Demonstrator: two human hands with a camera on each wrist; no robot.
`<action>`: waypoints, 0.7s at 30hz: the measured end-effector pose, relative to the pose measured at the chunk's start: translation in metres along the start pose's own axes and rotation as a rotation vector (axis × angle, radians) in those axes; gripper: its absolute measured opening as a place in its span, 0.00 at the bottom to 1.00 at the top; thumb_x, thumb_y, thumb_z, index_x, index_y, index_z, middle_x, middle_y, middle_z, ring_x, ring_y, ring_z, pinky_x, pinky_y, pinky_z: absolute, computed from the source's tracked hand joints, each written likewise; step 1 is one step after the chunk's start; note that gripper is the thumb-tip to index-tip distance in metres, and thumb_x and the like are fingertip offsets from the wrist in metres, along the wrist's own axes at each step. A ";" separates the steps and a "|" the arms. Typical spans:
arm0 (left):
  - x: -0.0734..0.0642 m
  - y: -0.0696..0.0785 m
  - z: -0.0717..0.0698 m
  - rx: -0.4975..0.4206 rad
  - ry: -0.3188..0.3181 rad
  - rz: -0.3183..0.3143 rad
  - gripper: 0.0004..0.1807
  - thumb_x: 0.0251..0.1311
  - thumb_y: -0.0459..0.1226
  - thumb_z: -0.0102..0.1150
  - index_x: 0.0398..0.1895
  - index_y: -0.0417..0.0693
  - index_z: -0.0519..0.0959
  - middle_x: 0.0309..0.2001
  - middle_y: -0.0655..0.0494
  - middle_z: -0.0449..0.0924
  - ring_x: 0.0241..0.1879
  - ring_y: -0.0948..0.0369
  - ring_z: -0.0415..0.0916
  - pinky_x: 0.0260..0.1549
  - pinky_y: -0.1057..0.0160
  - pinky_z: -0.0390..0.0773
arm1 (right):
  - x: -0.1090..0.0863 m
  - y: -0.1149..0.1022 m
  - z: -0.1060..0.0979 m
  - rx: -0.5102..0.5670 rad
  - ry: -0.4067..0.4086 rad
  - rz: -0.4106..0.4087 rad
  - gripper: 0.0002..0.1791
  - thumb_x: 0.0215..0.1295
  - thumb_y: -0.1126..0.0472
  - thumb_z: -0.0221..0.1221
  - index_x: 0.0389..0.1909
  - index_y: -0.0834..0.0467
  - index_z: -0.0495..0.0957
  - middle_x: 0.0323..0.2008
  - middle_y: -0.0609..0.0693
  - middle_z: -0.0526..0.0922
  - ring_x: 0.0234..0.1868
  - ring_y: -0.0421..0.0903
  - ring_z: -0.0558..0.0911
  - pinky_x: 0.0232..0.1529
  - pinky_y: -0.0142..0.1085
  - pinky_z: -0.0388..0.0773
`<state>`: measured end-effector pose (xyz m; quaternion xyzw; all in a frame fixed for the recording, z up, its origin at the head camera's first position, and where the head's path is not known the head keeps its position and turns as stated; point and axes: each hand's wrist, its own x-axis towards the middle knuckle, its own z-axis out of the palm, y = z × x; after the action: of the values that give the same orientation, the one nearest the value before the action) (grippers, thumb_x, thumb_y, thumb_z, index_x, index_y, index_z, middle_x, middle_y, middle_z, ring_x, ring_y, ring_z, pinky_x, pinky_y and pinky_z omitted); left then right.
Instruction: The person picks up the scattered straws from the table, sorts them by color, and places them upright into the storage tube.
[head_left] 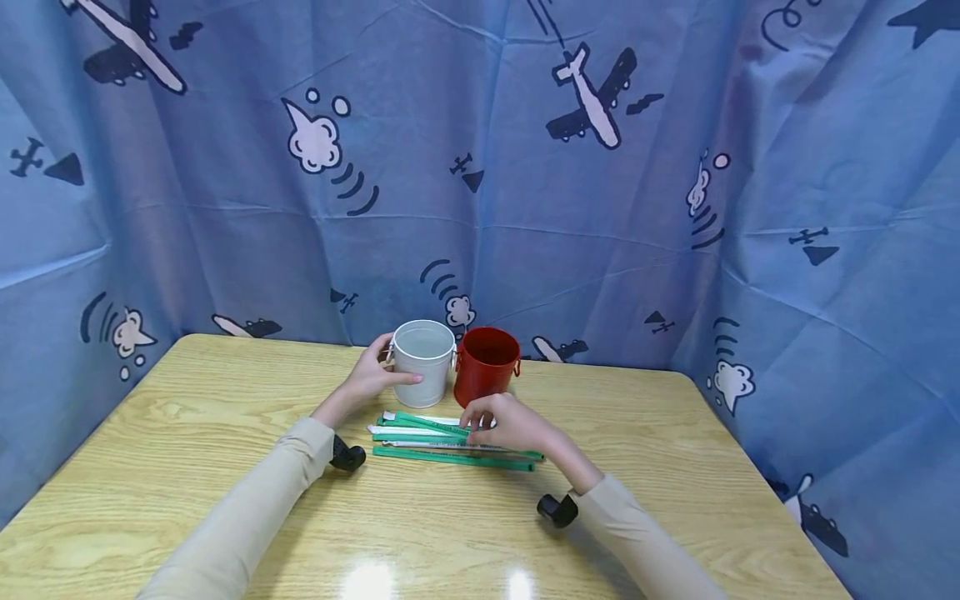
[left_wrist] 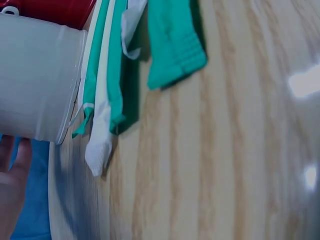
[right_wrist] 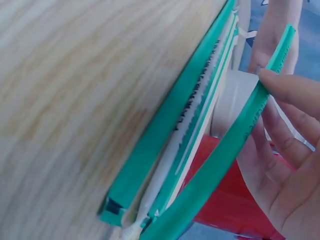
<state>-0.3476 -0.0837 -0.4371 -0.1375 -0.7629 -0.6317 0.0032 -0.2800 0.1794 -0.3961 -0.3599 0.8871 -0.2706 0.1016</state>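
Note:
My left hand [head_left: 369,374] holds a small white bucket [head_left: 424,383] from its left side, with the thumb across the front and the other fingers round the far side. Against its right stands a red bucket [head_left: 480,382]. My right hand [head_left: 512,422] is in front of the red bucket, over a bundle of straws in green and white paper sleeves [head_left: 453,459]. In the right wrist view, thumb and fingers pinch one green-wrapped straw [right_wrist: 220,159], which slants above the others. Printed text shows on several sleeves.
Both buckets stand near the back edge of the light wooden table [head_left: 247,400]. A blue curtain [head_left: 420,158] printed with planes hangs behind and along the sides. Black wrist cameras [head_left: 348,456] sit at both cuffs.

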 end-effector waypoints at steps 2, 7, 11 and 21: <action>0.000 -0.002 -0.001 0.010 -0.004 -0.001 0.49 0.46 0.32 0.73 0.71 0.40 0.56 0.67 0.39 0.61 0.68 0.43 0.58 0.68 0.45 0.63 | -0.001 -0.001 -0.002 0.013 0.011 0.015 0.07 0.58 0.64 0.65 0.38 0.56 0.82 0.30 0.47 0.83 0.31 0.37 0.77 0.35 0.24 0.79; 0.000 -0.002 -0.002 0.004 -0.010 0.004 0.48 0.46 0.30 0.73 0.71 0.39 0.56 0.66 0.38 0.63 0.67 0.42 0.60 0.67 0.46 0.65 | -0.002 -0.006 -0.007 0.023 0.032 0.044 0.07 0.60 0.64 0.64 0.39 0.56 0.82 0.31 0.47 0.82 0.32 0.37 0.77 0.35 0.25 0.79; 0.001 0.000 -0.004 0.004 -0.014 0.010 0.47 0.46 0.30 0.72 0.70 0.39 0.57 0.65 0.38 0.64 0.65 0.42 0.62 0.66 0.46 0.67 | -0.002 -0.015 -0.012 0.043 0.071 0.060 0.07 0.59 0.65 0.64 0.39 0.56 0.81 0.30 0.47 0.81 0.33 0.40 0.77 0.35 0.26 0.78; -0.001 0.002 -0.004 -0.009 -0.040 0.010 0.46 0.49 0.27 0.69 0.71 0.39 0.56 0.64 0.36 0.63 0.63 0.42 0.63 0.65 0.46 0.68 | 0.002 -0.027 -0.022 0.091 0.198 0.054 0.08 0.57 0.67 0.65 0.37 0.56 0.81 0.31 0.49 0.81 0.34 0.42 0.77 0.36 0.27 0.80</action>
<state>-0.3470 -0.0877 -0.4343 -0.1539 -0.7593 -0.6322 -0.0096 -0.2736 0.1713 -0.3630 -0.3023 0.8889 -0.3421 0.0372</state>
